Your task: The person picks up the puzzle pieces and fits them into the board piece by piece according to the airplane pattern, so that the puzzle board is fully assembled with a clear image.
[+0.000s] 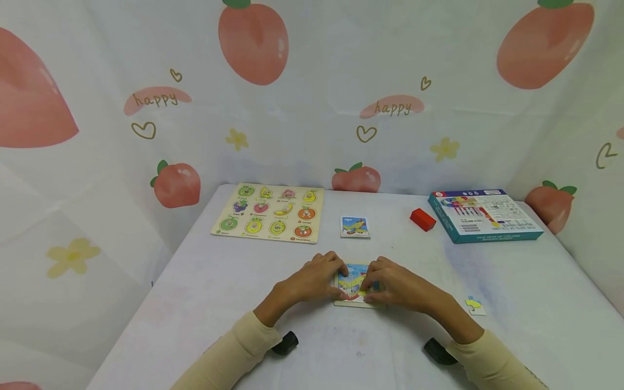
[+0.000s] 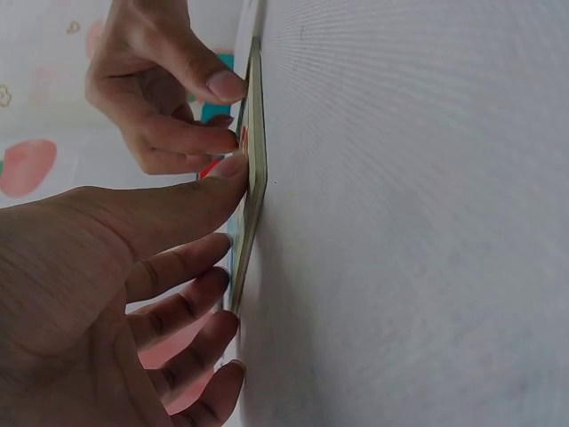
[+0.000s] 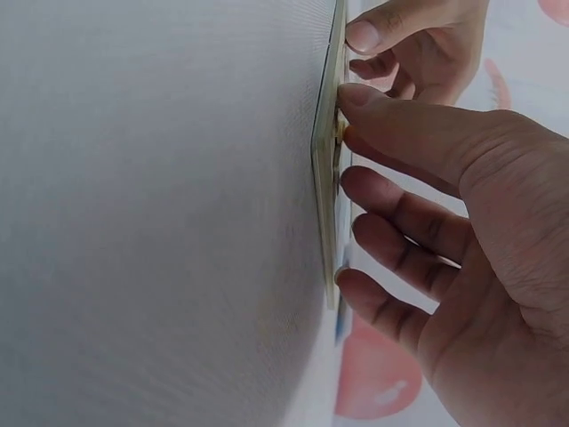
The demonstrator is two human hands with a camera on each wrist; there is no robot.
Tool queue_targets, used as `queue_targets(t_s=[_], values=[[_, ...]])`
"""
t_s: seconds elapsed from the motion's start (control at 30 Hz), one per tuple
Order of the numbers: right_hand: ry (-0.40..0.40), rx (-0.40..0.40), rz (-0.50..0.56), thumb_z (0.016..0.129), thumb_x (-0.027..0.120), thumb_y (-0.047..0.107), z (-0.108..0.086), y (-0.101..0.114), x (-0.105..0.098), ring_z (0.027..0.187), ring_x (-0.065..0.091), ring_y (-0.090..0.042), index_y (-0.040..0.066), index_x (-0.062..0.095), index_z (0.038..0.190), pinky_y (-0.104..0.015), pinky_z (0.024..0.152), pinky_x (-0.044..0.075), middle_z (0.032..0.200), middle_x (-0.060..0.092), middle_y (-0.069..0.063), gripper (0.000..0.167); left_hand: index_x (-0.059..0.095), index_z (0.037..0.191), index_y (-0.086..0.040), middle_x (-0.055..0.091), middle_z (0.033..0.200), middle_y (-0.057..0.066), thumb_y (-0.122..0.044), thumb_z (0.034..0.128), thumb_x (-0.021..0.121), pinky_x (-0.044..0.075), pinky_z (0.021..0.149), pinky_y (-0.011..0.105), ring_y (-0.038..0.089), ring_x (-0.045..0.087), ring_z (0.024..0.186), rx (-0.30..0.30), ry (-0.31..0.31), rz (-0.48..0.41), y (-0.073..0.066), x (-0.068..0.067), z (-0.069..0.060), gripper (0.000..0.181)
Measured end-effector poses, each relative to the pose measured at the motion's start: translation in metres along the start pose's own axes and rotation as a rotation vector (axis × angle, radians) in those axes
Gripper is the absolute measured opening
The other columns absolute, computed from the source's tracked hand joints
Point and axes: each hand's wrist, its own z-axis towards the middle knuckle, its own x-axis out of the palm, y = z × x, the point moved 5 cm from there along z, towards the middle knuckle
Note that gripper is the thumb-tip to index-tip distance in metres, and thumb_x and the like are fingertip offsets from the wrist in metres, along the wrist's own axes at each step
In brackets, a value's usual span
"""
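Note:
In the head view a small jigsaw puzzle board [image 1: 352, 281] with a yellow airplane picture lies on the table, several pieces in its frame. My left hand [image 1: 319, 277] holds the board's left side, thumb at the near corner and fingers towards the far edge. From the right, my right hand [image 1: 397, 284] pinches a puzzle piece [image 3: 340, 131] between thumb and index finger, low over the board. Mostly hidden by the fingertips, this piece shows only a bit of yellow. A loose puzzle piece [image 1: 474, 306], yellow, blue and white, lies right of the right forearm.
Behind the board lies a small airplane picture card [image 1: 355, 227]. A wooden fruit board [image 1: 268, 213] sits at the back left. Towards the back right are a red block [image 1: 422, 219] and a flat teal box [image 1: 485, 215]. A peach-printed cloth [image 1: 302, 124] hangs behind the table.

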Motion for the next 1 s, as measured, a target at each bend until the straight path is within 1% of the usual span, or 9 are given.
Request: queue_targets(t_s=[0.3, 0.5, 0.7, 0.83, 1.0], values=[[-0.013, -0.010, -0.005, 0.091, 0.085, 0.036, 0.000, -0.001, 0.001, 0.108, 0.057, -0.013, 0.026, 0.084, 0.108, -0.034, 0.093, 0.058, 0.106, 0.067, 0.013, 0.020, 0.068, 0.124, -0.019, 0.059, 0.130, -0.003, -0.035, 0.0906, 0.086, 0.046, 0.104, 0.039, 0.019, 0.051, 0.116, 0.002, -0.002, 0.000, 0.000, 0.001, 0.000, 0.041], [-0.016, 0.002, -0.008, 0.090, 0.085, 0.038, 0.001, -0.001, 0.001, 0.108, 0.058, -0.015, 0.024, 0.083, 0.109, -0.035, 0.093, 0.059, 0.107, 0.068, 0.010, 0.023, 0.068, 0.125, -0.019, 0.058, 0.132, -0.002, -0.038, 0.0922, 0.084, 0.045, 0.106, 0.042, 0.020, 0.051, 0.118, -0.010, 0.008, 0.006, 0.000, 0.000, 0.000, 0.041], [-0.024, 0.009, -0.019, 0.090, 0.086, 0.038, 0.001, -0.001, 0.000, 0.108, 0.058, -0.015, 0.024, 0.083, 0.109, -0.037, 0.093, 0.058, 0.107, 0.069, 0.010, 0.023, 0.068, 0.122, -0.019, 0.058, 0.129, -0.003, -0.042, 0.0940, 0.081, 0.045, 0.100, 0.040, 0.019, 0.050, 0.114, -0.022, 0.001, 0.015, -0.001, 0.000, 0.001, 0.039], [-0.023, 0.013, -0.016, 0.090, 0.086, 0.037, 0.001, -0.001, 0.001, 0.109, 0.058, -0.016, 0.024, 0.083, 0.109, -0.037, 0.093, 0.058, 0.108, 0.069, 0.009, 0.023, 0.068, 0.117, -0.021, 0.058, 0.123, -0.003, -0.047, 0.0924, 0.082, 0.045, 0.094, 0.038, 0.017, 0.051, 0.108, -0.050, -0.009, 0.063, -0.004, 0.001, 0.005, 0.038], [-0.025, 0.013, -0.009, 0.090, 0.086, 0.035, 0.001, -0.001, 0.001, 0.107, 0.057, -0.014, 0.024, 0.083, 0.109, -0.034, 0.092, 0.057, 0.107, 0.069, 0.011, 0.022, 0.065, 0.107, -0.022, 0.056, 0.116, -0.002, -0.057, 0.0883, 0.082, 0.042, 0.086, 0.038, 0.018, 0.050, 0.102, -0.100, -0.033, 0.166, -0.012, 0.003, 0.009, 0.043]])
